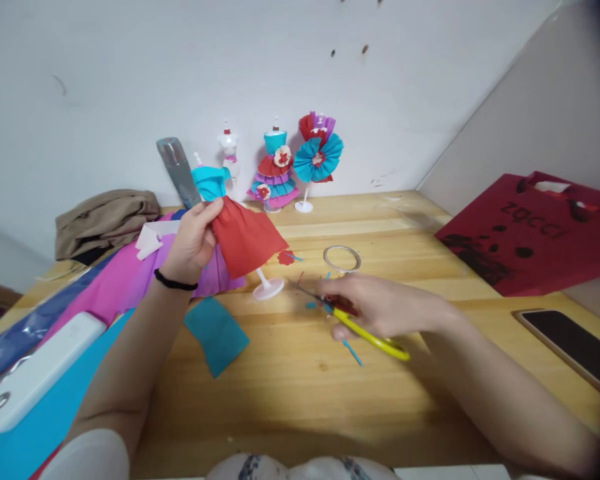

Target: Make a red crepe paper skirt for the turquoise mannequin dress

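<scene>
My left hand is closed around the waist of a small dress form, which leans to the left. The form wears a blue top and a red skirt. Over the table, my right hand grips yellow-handled scissors, blades pointing left toward the form's base. Whether the blades are parted is blurred. Below the left hand lies a blue paper-like piece. A red flower cutout and thin blue scraps are scattered near the scissors.
Several dressed mini forms stand along the wall, beside a grey bottle. A wire ring lies mid-table. Coloured sheets and a white tool are at left. A red bag and a phone are at right.
</scene>
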Demonstrator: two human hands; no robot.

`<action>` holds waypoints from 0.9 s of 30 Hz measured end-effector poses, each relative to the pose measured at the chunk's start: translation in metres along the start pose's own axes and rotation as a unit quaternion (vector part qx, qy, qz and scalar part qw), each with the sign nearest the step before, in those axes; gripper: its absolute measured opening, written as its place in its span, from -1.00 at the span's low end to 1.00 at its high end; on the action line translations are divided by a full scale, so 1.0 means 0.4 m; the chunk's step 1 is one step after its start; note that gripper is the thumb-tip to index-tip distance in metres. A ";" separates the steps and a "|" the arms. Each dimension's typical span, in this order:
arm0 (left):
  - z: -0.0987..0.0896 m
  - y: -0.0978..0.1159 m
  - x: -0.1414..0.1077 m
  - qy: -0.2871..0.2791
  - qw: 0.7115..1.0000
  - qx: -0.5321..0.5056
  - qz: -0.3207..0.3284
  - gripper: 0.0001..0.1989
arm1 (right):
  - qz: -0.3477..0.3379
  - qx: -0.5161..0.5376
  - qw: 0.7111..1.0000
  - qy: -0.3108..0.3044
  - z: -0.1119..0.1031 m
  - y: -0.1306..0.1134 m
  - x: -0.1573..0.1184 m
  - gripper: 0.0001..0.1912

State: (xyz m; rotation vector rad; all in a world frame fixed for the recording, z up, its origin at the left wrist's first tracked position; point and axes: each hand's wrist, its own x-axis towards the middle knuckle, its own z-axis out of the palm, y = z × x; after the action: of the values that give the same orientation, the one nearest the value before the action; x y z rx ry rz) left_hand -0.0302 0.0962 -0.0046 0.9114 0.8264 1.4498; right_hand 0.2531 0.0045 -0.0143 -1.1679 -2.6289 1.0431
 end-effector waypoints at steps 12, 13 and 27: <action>0.050 -0.043 -0.047 -0.066 0.988 0.129 0.053 -0.67 | -0.007 -0.253 0.966 -0.051 0.164 -0.088 0.048 -0.71; 0.051 -0.043 -0.050 -0.072 0.986 0.139 0.047 -0.66 | -0.013 -0.264 0.963 -0.045 0.175 -0.090 0.053 -0.71; 0.017 -0.025 -0.036 -0.211 0.966 0.148 0.011 -0.69 | 0.044 -0.144 0.973 0.173 -0.038 -0.036 0.076 -0.85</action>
State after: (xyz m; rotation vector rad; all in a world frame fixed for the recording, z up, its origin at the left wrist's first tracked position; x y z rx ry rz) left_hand -0.0195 0.0824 -0.0116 1.4027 0.7201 1.1051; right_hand 0.2275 0.0268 0.0004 -1.3859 -2.5170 0.4202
